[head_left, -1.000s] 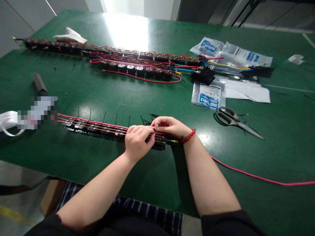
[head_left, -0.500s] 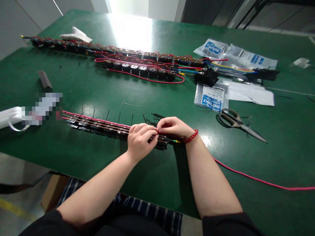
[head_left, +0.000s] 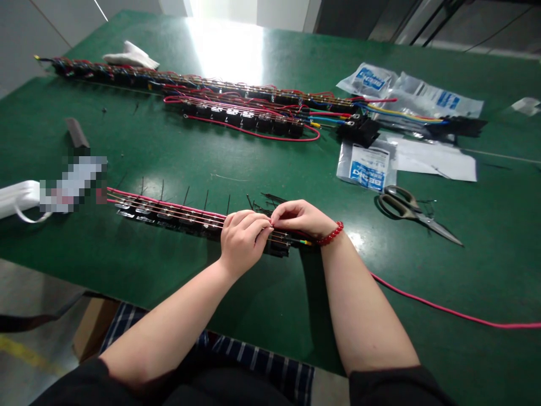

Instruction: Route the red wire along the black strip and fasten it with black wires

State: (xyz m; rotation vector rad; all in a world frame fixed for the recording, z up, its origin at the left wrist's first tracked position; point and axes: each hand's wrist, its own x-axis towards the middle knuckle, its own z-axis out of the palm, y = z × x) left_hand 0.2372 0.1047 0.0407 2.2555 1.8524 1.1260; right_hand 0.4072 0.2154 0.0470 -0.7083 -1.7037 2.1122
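Observation:
A long black strip assembly [head_left: 181,223] lies near the front of the table, with bare copper-coloured rods and a red wire [head_left: 169,202] along its top. Thin black cable ties [head_left: 186,195] stick up along its far side. My left hand [head_left: 244,239] rests over its right part, thumb and fingers closed. Fingertips of my right hand [head_left: 305,219], with a red bead bracelet, pinch beside the left fingertips. A bit of the red wire shows between both hands; the exact grip is partly hidden. Loose black ties [head_left: 274,198] lie just behind.
Scissors [head_left: 418,214] lie on the right. Behind are longer wired strips [head_left: 236,121], plastic bags [head_left: 367,166] and white paper [head_left: 437,159]. A white device [head_left: 19,200], partly blurred, lies left. The red wire trails off to the right over the green table [head_left: 169,282].
My hands stay at the same place on the strip, fingertips drawn slightly closer together. The whole view has shifted a little.

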